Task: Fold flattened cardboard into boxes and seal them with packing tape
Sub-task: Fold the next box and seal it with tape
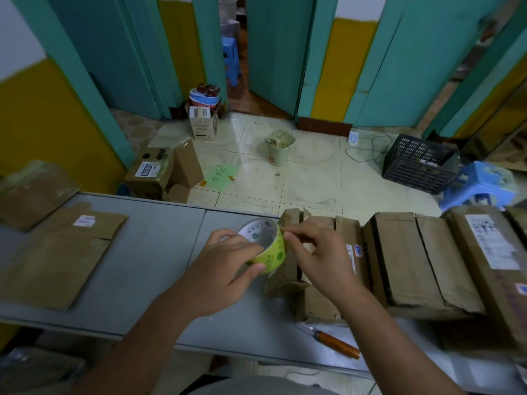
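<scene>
A yellow-green roll of packing tape [272, 252] with a white core is held above the grey table [148, 252]. My left hand [228, 263] grips the roll, thumb under its rim and fingers through the core. My right hand [316, 252] pinches at the roll's upper right edge, where the tape end lies. Just behind and under my right hand lies a partly folded small cardboard box [310, 300]. Flattened cardboard [57, 258] lies on the table's left side.
Folded boxes [413, 260] and a labelled one [490, 260] line the table's right. A knife with an orange handle [336, 343] lies near the front edge. Beyond the table: floor with a bin [279, 146], black crate [419, 163], blue stool [479, 186] and cartons [159, 169].
</scene>
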A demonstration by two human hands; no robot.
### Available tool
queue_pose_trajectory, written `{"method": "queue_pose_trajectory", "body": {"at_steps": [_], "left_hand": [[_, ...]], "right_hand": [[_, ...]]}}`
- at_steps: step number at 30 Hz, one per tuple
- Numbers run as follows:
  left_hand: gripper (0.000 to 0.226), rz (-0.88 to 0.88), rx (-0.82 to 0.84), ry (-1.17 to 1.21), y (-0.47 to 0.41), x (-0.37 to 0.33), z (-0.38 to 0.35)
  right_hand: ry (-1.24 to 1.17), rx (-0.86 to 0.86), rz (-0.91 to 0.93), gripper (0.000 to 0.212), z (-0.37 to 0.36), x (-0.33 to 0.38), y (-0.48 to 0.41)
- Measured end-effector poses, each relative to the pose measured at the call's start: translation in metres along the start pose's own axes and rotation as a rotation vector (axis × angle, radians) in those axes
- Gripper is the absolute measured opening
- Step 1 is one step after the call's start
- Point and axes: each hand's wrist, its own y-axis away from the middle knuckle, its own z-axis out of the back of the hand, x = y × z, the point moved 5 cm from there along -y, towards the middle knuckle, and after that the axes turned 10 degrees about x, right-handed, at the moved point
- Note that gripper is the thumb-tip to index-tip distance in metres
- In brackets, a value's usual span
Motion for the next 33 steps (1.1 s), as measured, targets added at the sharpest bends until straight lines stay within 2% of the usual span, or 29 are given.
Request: {"method": "queue_pose_trajectory", "body": {"at_steps": [5,9,12,14,16,18,22,26,29,31,33], "left_hand": [[0.029,-0.019,0.045,0.244,-0.008,-0.004,-0.007],[0.034,0.057,0.003,0.492,-0.011,0.003,-0.015],[0.034,0.144,-0.008,0.439,-0.014,0.010,-0.020],[0.036,0.268,0.025,0.426,-0.015,0.020,-0.024],[0.047,0.410,0.033,0.433,-0.016,0.033,-0.024],[0.060,0.477,0.008,0.394,-0.018,0.040,-0.022],[0.066,0.405,0.038,0.250,-0.026,0.036,-0.018],[0.046,0.207,0.122,0.660,-0.027,0.030,-0.015],[0.024,0.056,0.120,1.025,-0.019,0.024,-0.009],[0.020,0.031,0.115,1.069,-0.015,0.019,-0.009],[0.020,0.055,0.086,1.010,-0.015,0.019,-0.010]], "right_hand": [[-0.056,-0.011,-0.086,0.012,-0.001,-0.007,-0.002],[-0.119,-0.005,-0.111,0.017,-0.002,-0.010,0.001],[-0.224,-0.031,-0.181,0.018,0.003,-0.015,0.006],[-0.280,-0.045,-0.195,0.018,0.008,-0.014,0.010],[-0.304,-0.031,-0.201,0.014,0.009,-0.013,0.015],[-0.354,-0.059,-0.237,0.014,0.007,-0.014,0.019],[-0.587,-0.230,-0.369,0.019,0.009,-0.029,0.028],[-0.859,-0.296,-0.481,0.023,0.017,-0.044,0.032],[-1.067,-0.298,-0.558,0.013,0.020,-0.049,0.030],[-1.100,-0.281,-0.565,0.014,0.020,-0.052,0.029],[-1.045,-0.273,-0.531,0.022,0.022,-0.053,0.028]]}}
